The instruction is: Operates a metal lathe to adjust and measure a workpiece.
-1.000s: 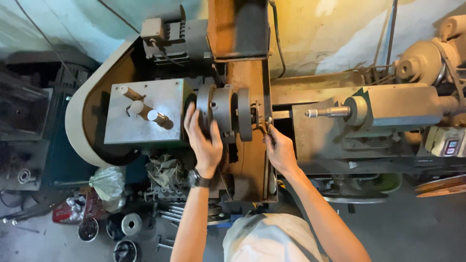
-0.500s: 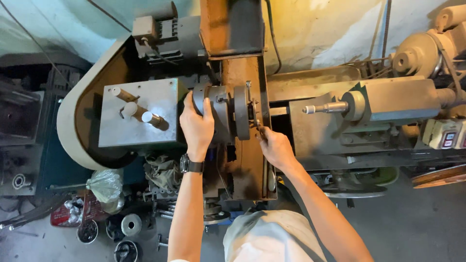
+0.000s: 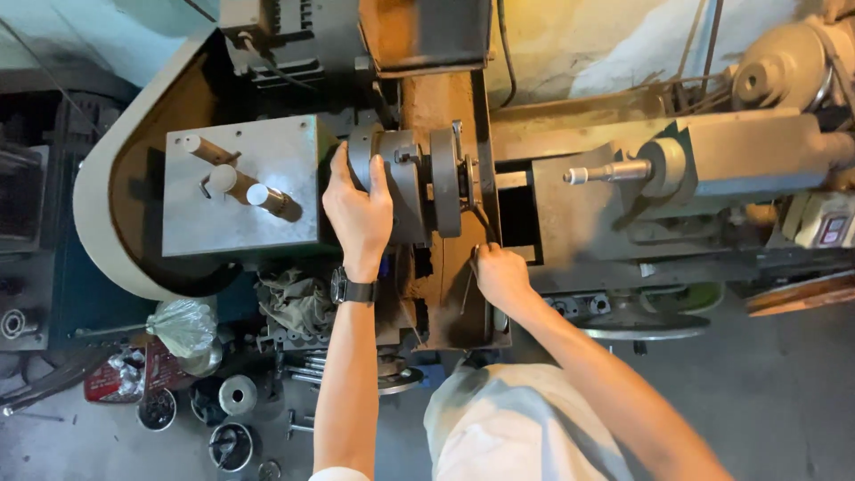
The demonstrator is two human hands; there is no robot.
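Your left hand (image 3: 359,214) is clamped over the chuck (image 3: 401,183) at the lathe's headstock; if the spindle turns, the watch (image 3: 341,288) could snag. Your right hand (image 3: 500,274) grips a thin key (image 3: 476,227) just beside the chuck, which may slip and pinch fingers

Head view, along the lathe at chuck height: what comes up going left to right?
Curved belt guard → grey headstock box with levers → left hand on the chuck → right hand → tailstock spindle → tailstock body.
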